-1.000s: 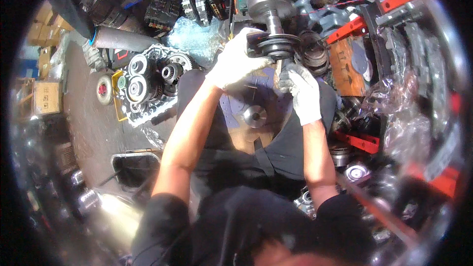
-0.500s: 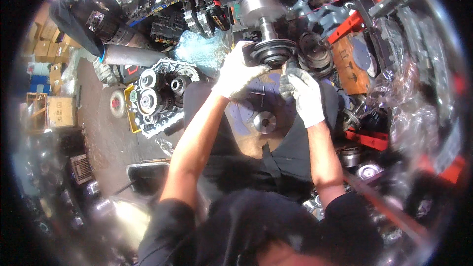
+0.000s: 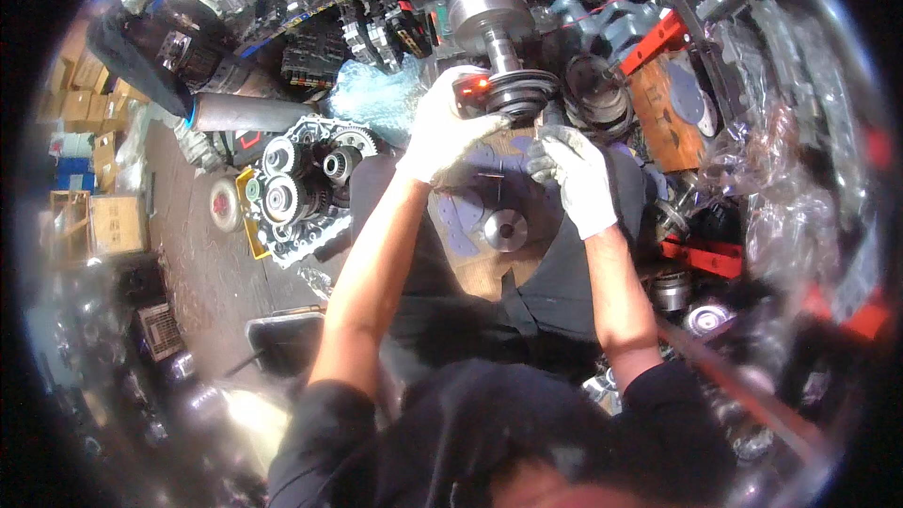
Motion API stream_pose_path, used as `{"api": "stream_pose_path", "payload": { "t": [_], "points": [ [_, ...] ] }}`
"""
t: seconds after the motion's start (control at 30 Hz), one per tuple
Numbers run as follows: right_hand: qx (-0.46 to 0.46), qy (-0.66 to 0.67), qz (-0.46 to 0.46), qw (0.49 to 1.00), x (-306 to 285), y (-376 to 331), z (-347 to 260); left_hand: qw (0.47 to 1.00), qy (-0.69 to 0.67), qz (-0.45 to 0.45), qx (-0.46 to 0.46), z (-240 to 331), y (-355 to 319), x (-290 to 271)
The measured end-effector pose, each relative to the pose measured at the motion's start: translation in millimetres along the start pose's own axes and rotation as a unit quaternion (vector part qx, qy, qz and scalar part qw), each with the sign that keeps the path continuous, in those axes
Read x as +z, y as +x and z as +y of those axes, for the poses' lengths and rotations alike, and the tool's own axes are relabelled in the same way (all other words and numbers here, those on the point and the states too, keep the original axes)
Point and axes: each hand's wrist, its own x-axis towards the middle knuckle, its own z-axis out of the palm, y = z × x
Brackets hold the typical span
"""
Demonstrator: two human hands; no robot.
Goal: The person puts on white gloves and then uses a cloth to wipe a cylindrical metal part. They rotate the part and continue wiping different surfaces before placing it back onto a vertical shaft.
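Observation:
A round, dark part with a ribbed rim and stepped rings (image 3: pixel 523 94) sits at the lower end of a shaft (image 3: pixel 500 52) under a silver and teal cylinder (image 3: pixel 487 9). My left hand (image 3: pixel 440 132), in a white glove, grips its left side, thumb below and fingers partly hidden behind. A bright orange-red glow (image 3: pixel 475 87) shows between that hand and the rim; its source is unclear. My right hand (image 3: pixel 576 177), also gloved, is just below and right of the part, fingers curled together near its underside. Whatever is in them is too small and dark to name.
Below the hands, a brown board (image 3: pixel 480 268) carries a silver disc (image 3: pixel 506 230) and purple-grey plates (image 3: pixel 459 212). To the left stands an opened housing with gears (image 3: pixel 299 179). Red frame bars (image 3: pixel 651 42) and clear plastic wrap (image 3: pixel 790 207) are at right.
An orange-red glow has appeared at the round part's left edge, by my left hand. The part and the shaft sit slightly further left in view. Both hands stay about the same.

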Motion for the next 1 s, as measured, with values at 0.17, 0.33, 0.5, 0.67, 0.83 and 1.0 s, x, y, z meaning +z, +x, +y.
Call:
{"api": "stream_pose_path", "payload": {
  "t": [0.17,0.33,0.5,0.67,0.83,1.0],
  "points": [
    [-0.001,0.011,-0.007,1.0,-3.7,0.2,0.8,0.999,0.017,-0.035,-0.028,11.6,0.2,-10.8],
    [-0.006,-0.017,0.006,1.0,-2.1,-1.1,-0.2,0.998,0.038,-0.026,0.034,7.4,4.9,-12.3],
    [-0.001,-0.014,0.014,1.0,0.7,-0.7,-2.4,0.998,0.014,-0.018,0.064,3.3,7.0,-11.9],
    [0.006,0.002,0.012,1.0,-0.3,-1.0,-1.7,0.999,0.005,-0.04,0.014,8.7,6.7,-16.4],
    [-0.001,0.006,0.004,1.0,-2.1,1.2,2.3,0.998,0.007,-0.055,0.026,13.2,5.9,-20.5],
    [-0.004,-0.014,0.005,1.0,-1.0,1.6,2.3,0.997,0.038,-0.055,0.029,10.3,4.8,-19.7]
  ]
}}
